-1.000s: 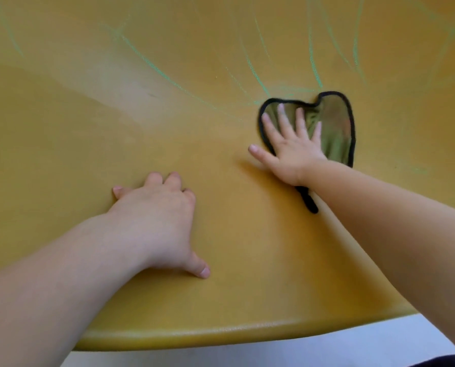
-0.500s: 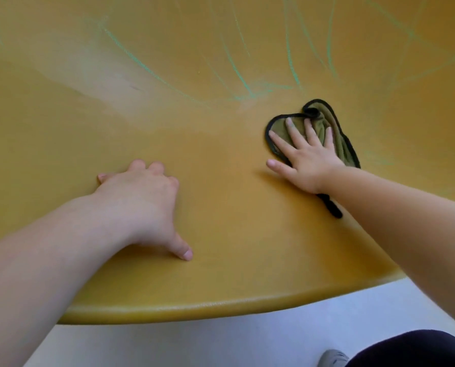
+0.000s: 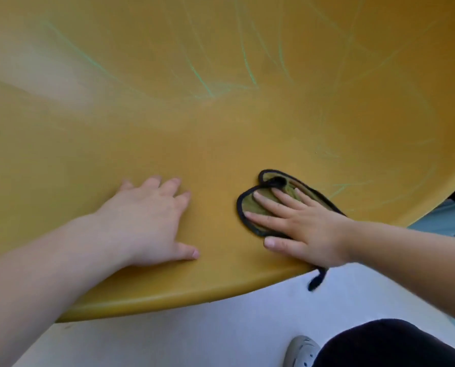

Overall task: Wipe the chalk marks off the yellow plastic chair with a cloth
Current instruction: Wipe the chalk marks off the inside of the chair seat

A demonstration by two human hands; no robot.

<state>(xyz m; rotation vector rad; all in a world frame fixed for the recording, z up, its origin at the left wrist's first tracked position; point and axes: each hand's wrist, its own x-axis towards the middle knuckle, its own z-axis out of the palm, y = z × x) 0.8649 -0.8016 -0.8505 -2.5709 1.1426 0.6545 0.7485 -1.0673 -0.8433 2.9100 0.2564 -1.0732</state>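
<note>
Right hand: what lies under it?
A green cloth with black edging lies under the right hand, pressed flat on the yellow chair; the thumb rests on bare plastic. The plastic beneath the cloth is covered and cannot be seen.

Indoor room by the look; kind not tellable. Smooth pale floor [image 3: 168,337] under a large moulded yellow plastic chair [image 3: 141,144] scrawled with green chalk marks [image 3: 202,78]. Grey perforated clog [image 3: 301,352] and dark trouser leg [image 3: 387,345] at bottom right. Blue-grey patch [image 3: 448,218] at right edge, too blurred to identify.
</note>
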